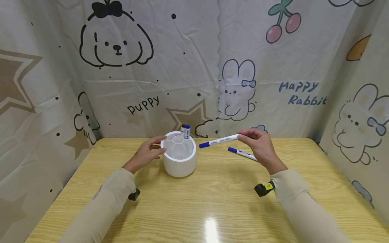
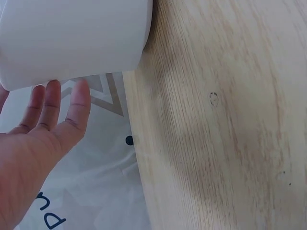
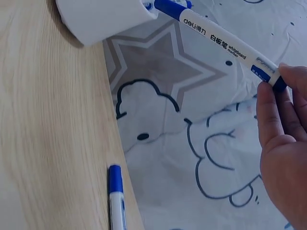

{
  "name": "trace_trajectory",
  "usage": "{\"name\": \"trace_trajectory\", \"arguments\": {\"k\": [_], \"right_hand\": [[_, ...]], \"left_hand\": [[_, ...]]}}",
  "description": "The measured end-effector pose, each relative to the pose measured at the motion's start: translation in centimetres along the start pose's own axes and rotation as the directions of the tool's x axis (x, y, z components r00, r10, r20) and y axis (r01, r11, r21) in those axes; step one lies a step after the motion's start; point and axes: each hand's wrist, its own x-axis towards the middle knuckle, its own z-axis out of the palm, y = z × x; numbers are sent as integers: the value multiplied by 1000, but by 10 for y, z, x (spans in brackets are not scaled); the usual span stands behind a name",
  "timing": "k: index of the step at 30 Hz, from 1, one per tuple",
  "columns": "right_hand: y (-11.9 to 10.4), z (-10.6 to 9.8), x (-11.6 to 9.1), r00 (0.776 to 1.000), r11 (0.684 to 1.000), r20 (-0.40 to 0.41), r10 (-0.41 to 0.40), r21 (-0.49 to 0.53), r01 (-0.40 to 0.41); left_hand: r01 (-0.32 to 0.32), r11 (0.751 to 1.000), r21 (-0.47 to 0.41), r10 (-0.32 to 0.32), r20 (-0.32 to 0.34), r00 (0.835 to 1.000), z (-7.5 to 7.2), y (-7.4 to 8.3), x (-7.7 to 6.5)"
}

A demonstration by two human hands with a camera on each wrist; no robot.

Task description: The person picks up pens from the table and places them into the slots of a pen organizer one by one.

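Observation:
In the head view my right hand pinches a whiteboard marker by its tail end, between thumb and fingers. The marker is white with a blue cap, nearly level above the table, its cap pointing left toward a round white pen holder. In the right wrist view the marker's cap overlaps the holder's rim. My left hand touches the holder's left side at the rim with its fingertips, fingers extended and slightly bent. The holder has clear inner compartments; a black-capped marker and a blue-capped marker stand at its back.
Another blue-capped marker lies on the wooden table, partly behind my right hand. A printed curtain hangs behind the table's back edge and along both sides. Black cameras are strapped under the wrists.

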Motion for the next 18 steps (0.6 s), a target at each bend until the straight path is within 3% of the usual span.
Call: {"name": "trace_trajectory", "arguments": {"k": [7, 18], "right_hand": [[-8, 18, 4, 999, 999, 23, 30, -44, -29], [-12, 35, 11, 999, 998, 28, 36, -49, -34]], "left_hand": [[-32, 997, -72, 33, 13, 999, 2, -4, -1], [-15, 992, -123, 17, 11, 1000, 4, -6, -2]]}}
